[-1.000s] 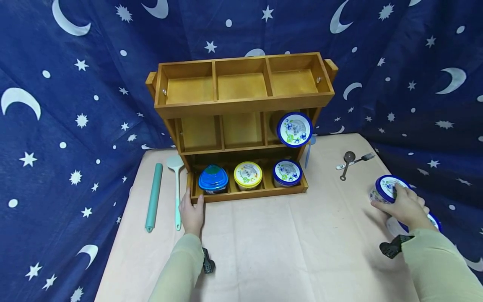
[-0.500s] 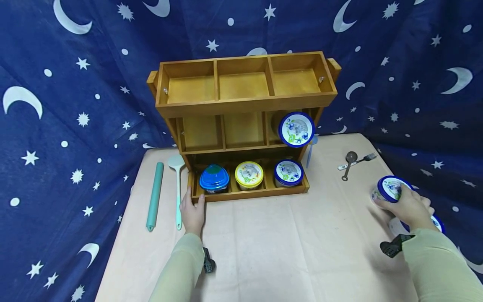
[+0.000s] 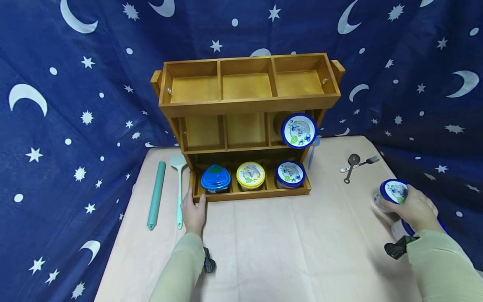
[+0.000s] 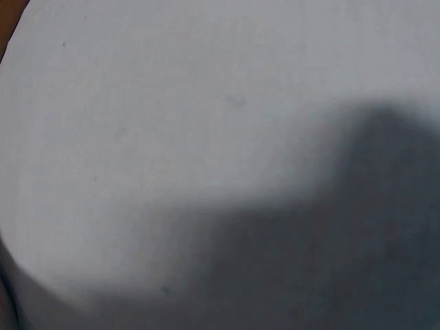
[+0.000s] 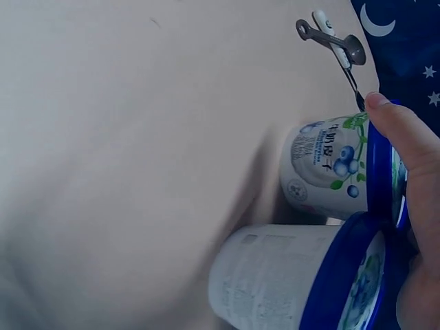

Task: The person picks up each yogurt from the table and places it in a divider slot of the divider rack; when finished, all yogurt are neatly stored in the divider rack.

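Note:
My right hand (image 3: 416,209) grips a white tub with a blue lid (image 3: 393,192) at the table's right side. Its thumb lies over the lid rim in the right wrist view, where blueberries show on the tub (image 5: 326,165). A second blue-lidded tub (image 5: 275,275) stands close beside it, partly under my hand in the head view. My left hand (image 3: 194,214) holds the front left corner of a wooden rack (image 3: 260,193), thumb in front and fingers along the side. The left wrist view shows mostly tablecloth and shadow.
The rack's bottom tier holds a blue container (image 3: 216,178), a yellow-lidded tub (image 3: 250,175) and a blue-lidded tub (image 3: 290,174). Another tub (image 3: 299,131) sits one tier up. A teal rod (image 3: 156,195) and spatula (image 3: 179,191) lie left; a spoon (image 3: 352,166) crosses a fork (image 3: 371,160) right.
The head view has shifted slightly, so most things appear a little further right. Both hands keep their holds, with no clear movement of the tub or the rack.

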The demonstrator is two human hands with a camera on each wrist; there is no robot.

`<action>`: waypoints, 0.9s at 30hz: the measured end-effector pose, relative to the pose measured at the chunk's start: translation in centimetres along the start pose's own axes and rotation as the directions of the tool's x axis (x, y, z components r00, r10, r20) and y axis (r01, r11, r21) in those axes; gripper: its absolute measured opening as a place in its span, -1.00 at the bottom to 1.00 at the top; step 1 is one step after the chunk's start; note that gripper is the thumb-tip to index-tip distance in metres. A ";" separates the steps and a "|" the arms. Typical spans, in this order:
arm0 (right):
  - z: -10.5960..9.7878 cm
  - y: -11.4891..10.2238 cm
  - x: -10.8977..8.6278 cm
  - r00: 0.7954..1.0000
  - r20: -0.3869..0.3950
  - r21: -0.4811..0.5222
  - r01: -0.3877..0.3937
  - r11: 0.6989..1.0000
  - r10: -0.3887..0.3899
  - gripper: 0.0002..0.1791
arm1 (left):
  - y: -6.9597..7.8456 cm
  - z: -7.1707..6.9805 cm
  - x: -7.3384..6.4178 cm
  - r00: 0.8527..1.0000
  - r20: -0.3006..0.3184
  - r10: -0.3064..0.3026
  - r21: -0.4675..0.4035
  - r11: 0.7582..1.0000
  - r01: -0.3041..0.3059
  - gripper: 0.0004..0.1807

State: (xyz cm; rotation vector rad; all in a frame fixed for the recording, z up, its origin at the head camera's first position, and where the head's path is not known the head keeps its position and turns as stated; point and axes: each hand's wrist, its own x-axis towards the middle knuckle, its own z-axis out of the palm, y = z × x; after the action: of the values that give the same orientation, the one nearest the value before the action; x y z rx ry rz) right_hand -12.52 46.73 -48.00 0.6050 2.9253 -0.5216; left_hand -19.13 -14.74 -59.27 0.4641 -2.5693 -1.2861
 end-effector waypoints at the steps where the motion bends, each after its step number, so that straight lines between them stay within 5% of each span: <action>1: 0.0 0.1 0.1 1.000 -0.001 0.001 0.004 1.000 -0.004 0.32 | 0.0 0.0 0.0 1.000 0.002 0.000 0.001 1.000 0.000 -0.26; 22: 0.4 -1.8 1.6 0.999 0.039 0.036 -0.012 0.999 0.011 0.33 | -0.2 0.0 0.0 1.000 -0.006 0.025 -0.004 1.000 -0.025 -0.26; 27: 0.8 -2.9 1.7 0.997 0.036 -0.006 0.071 0.997 -0.071 0.34 | -0.1 0.0 0.0 1.000 -0.008 0.016 -0.002 1.000 -0.016 -0.27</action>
State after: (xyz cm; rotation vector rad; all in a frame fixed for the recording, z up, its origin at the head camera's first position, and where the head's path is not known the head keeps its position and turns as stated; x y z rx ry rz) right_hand -15.23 44.53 -48.14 0.4876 2.9226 -0.5238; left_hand -19.10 -14.78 -59.35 0.4458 -2.5597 -1.2794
